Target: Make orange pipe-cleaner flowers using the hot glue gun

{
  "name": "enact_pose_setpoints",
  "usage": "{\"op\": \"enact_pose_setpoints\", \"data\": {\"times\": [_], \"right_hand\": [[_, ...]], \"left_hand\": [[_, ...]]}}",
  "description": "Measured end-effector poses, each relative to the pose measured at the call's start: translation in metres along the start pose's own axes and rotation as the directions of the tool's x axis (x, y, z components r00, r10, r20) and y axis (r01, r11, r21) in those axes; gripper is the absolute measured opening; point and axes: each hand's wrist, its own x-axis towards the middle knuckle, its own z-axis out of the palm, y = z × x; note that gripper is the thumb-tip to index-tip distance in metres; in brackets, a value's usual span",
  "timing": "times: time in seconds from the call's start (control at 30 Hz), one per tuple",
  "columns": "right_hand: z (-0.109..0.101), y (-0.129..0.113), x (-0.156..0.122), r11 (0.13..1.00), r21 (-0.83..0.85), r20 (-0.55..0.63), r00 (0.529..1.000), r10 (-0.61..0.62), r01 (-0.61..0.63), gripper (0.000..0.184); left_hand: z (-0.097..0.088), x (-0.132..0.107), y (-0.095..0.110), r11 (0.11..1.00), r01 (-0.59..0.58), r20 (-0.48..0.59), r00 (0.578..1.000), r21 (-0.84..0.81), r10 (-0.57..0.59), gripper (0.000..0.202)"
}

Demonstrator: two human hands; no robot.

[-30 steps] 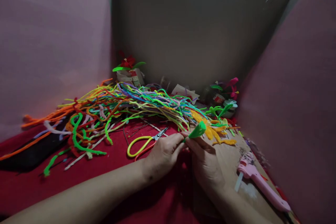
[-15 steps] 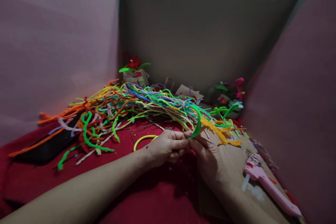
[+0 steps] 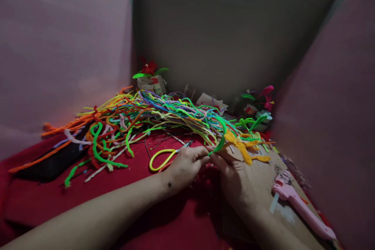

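Observation:
My left hand (image 3: pixel 187 166) pinches the lower end of a green pipe cleaner leaf (image 3: pixel 222 136), which curves upward from my fingertips. Right against it, my right hand (image 3: pixel 233 175) is closed on the same piece, its thumb and fingertips meeting those of the left. An orange pipe cleaner flower (image 3: pixel 241 148) sticks out beyond my right fingers; its stem is hidden by the hand. Yellow-handled scissors (image 3: pixel 161 159) lie just left of my left hand, partly covered by it. Behind both hands stretches a large heap of colourful pipe cleaners (image 3: pixel 175 111).
A pink glue gun (image 3: pixel 301 203) rests on a cardboard sheet (image 3: pixel 260 191) at the right. Finished-looking red (image 3: pixel 149 67) and pink (image 3: pixel 267 95) flowers stand at the back. Red cloth (image 3: pixel 164 218) covers the surface; a dark flat object (image 3: pixel 52 164) lies left. Pink walls flank both sides.
My left hand has turned and shifted slightly, so more of the scissors shows. The orange flower has tilted a little downward. Both hands keep their pinch on the green leaf.

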Motion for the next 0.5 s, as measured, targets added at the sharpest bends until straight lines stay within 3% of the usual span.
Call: {"op": "enact_pose_setpoints", "data": {"times": [0.1,0.2,0.4,0.5], "right_hand": [[0.001,-0.007,-0.001,0.998,0.043,-0.006,0.999,0.037,-0.037,0.017],[-0.001,-0.002,-0.002,0.984,0.148,0.005,0.995,0.096,-0.096,0.017],[-0.002,0.011,-0.003,0.95,0.256,0.147,0.978,0.145,-0.179,0.018],[-0.001,0.015,-0.004,0.923,0.318,0.171,0.971,0.168,-0.216,0.017]], "left_hand": [[-0.004,0.004,0.004,0.945,0.189,0.121,0.979,-0.268,-0.161,0.025],[-0.009,0.006,0.007,0.877,0.286,0.214,0.953,-0.386,-0.216,0.024],[-0.02,0.006,0.002,0.68,0.47,0.493,0.851,-0.563,-0.179,0.021],[-0.022,0.006,0.001,0.642,0.507,0.549,0.821,-0.575,-0.156,0.018]]}}
